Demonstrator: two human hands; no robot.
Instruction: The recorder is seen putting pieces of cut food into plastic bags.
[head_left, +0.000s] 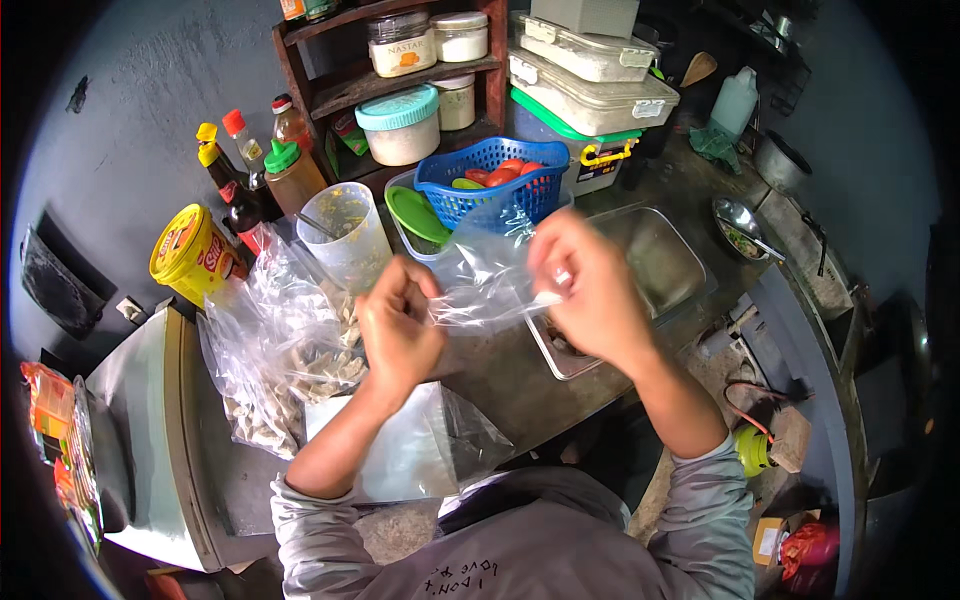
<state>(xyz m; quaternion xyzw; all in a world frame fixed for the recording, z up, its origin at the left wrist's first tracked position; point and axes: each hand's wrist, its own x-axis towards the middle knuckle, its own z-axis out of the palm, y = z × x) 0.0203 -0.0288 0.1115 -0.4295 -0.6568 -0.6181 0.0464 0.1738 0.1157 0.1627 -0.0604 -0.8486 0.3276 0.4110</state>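
A clear plastic bag (484, 277) is stretched between my two hands above the counter. My left hand (401, 322) pinches its left edge. On the other side my right hand (581, 289), somewhat blurred, grips the right edge. Left of my left hand lie clear plastic bags (262, 412) holding pale brown pieces. Beneath my left forearm is a stack of flat clear plastic bags (409, 450). Below my right hand a metal tray (559, 364) is partly covered, and its contents are mostly hidden.
Behind my hands stand a blue plastic basket (480, 169) of tomatoes and a stained plastic container (341, 217) with a spoon. Sauce bottles (292, 169) and a yellow tub (195, 251) stand left. A lidded clear container (649, 259) sits right, near a metal bowl (739, 225).
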